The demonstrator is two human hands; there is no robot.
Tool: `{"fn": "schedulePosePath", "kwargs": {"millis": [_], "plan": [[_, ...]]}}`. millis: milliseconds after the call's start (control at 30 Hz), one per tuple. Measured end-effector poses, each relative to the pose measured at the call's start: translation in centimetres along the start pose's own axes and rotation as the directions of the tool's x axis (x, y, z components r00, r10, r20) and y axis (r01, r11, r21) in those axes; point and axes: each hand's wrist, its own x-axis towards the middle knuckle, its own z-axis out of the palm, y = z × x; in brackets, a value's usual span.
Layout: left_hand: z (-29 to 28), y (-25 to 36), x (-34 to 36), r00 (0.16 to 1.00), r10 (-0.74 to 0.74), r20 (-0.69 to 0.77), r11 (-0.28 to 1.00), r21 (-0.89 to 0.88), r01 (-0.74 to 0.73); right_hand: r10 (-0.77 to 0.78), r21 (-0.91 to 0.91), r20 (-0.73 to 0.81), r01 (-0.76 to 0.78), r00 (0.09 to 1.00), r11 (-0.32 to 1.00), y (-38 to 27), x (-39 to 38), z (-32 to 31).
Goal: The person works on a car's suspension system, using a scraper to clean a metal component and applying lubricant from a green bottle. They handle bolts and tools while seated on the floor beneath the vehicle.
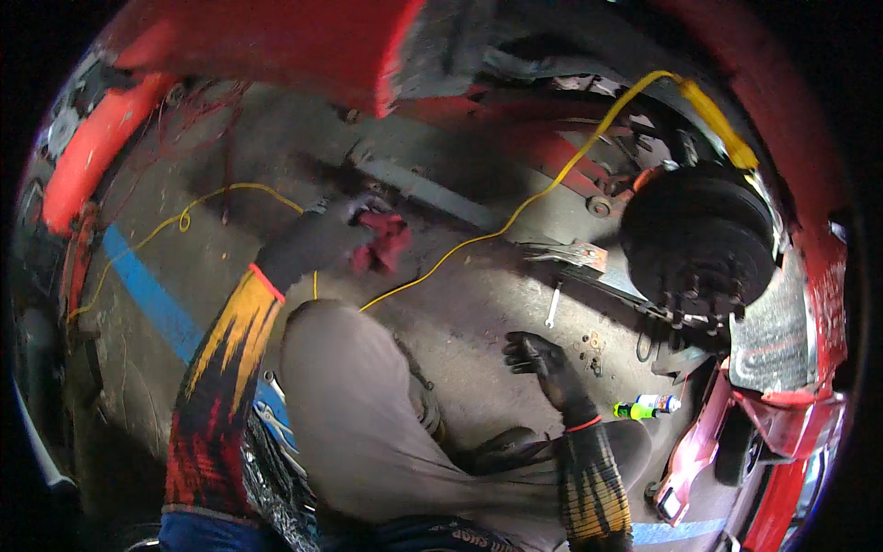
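My left hand, in a dark glove, is closed on a crumpled red rag above the floor. Lower and to the right, my right hand wears a black glove; its fingers are partly bent and apart, with nothing seen in them. Close to it on the concrete lie a wrench and several small metal parts. A black brake drum with protruding studs stands at the right, beyond my right hand.
A yellow work light hangs above the drum, its yellow cord crossing the floor. A spray can and a green bottle lie by my right knee. Red bodywork overhangs the far side. Pliers are beside my left thigh.
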Motion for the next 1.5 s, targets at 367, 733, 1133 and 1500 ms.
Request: {"fn": "schedulePosePath", "kwargs": {"millis": [367, 733, 1133, 1500], "plan": [[28.6, 14.8, -2.3, 0.899, 0.435, -0.051, 0.879, 0.240, -0.412, -0.141, 0.573, -0.310, 0.303, 0.940, 0.761, 2.8, -2.0, -0.5], [37.7, 9.1, 3.1, 0.974, 0.225, -0.028, 0.973, -0.038, -0.226, -0.041, 0.776, -0.069, 0.080, 0.997, 0.626, 7.3, -3.6, -3.0], [35.2, 6.4, 5.3, 0.991, -0.106, 0.084, 0.668, -0.732, 0.134, -0.517, -0.426, -0.450, 0.333, 0.728, 0.841, 4.2, -4.2, -3.8], [40.2, 6.4, 1.1, 0.998, -0.024, 0.062, 0.805, -0.591, 0.056, -0.328, -0.688, -0.488, -0.124, 0.809, 0.715, 7.6, -2.6, -1.9]]}}
